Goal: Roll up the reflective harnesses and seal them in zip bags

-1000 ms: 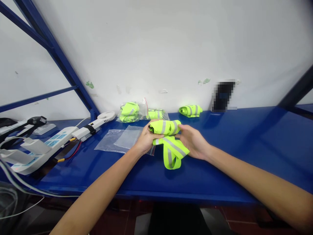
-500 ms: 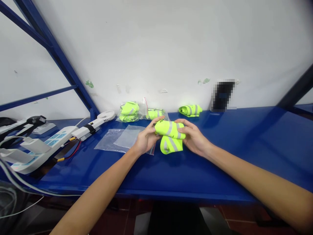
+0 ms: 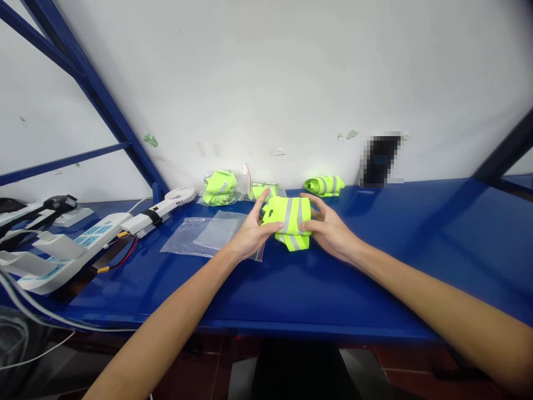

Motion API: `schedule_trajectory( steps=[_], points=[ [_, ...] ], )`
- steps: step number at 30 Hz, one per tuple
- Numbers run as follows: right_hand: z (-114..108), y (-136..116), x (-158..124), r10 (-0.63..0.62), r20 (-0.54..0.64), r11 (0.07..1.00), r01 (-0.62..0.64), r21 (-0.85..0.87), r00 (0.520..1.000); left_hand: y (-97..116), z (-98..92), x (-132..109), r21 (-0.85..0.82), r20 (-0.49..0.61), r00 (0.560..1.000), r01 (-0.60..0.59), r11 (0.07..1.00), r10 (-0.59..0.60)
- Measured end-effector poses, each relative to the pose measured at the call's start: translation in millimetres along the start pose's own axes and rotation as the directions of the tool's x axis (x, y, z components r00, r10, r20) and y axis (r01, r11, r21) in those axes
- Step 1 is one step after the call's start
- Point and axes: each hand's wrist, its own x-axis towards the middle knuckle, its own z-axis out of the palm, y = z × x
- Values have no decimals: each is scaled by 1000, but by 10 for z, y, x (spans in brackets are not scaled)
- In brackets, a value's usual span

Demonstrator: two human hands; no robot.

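Between my two hands is a yellow-green reflective vest (image 3: 293,214) with silver stripes, partly rolled, its lower end hanging as a short flap. My left hand (image 3: 254,228) grips its left side, thumb across the front. The right side is pinched by my right hand (image 3: 328,225), thumb in front and fingers over the top edge. Beneath and beside my left wrist lie flat clear zip bags (image 3: 187,236) on the blue table (image 3: 375,289). Behind, a rolled vest (image 3: 325,185) rests near the wall, and bagged vests (image 3: 220,188) sit further left.
At the left are a white handheld fan (image 3: 180,194), a power strip (image 3: 89,236) with plugged-in adapters, and loose cables. A pixelated dark object (image 3: 380,161) leans against the wall at the right. Blue frame posts (image 3: 104,105) rise on the left side.
The vest's upper roll has turned between my hands and now shows a flatter, broader front. Its hanging flap is shorter. My left thumb has moved across the front of the cloth.
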Motion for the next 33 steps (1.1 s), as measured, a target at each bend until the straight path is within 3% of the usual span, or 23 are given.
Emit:
schedule_trajectory(
  steps=[9,16,22,25,28,31,33],
  points=[
    [-21,20,-2,72,28,996,-73,41,997,-60,-83,48,87,-38,999,0,996,4],
    [-10,-40,-10,113,99,992,-118,41,989,-129,-155,92,235,42,996,-83,969,75],
    [16,-26,-31,126,22,991,-127,47,992,-121,-31,60,370,133,987,-132,919,89],
    [67,-40,-50,75,-48,995,-72,65,996,-116,7,30,455,187,975,-196,869,122],
    [126,-57,-55,7,-154,994,10,111,988,-92,-2,1,641,168,940,-333,692,297],
    [136,-76,-35,15,-217,988,19,155,976,-43,-36,-31,817,323,838,-481,318,439],
    [115,-90,-16,50,-234,983,-6,184,971,-13,-53,-51,829,486,772,-555,62,409]
  ],
)
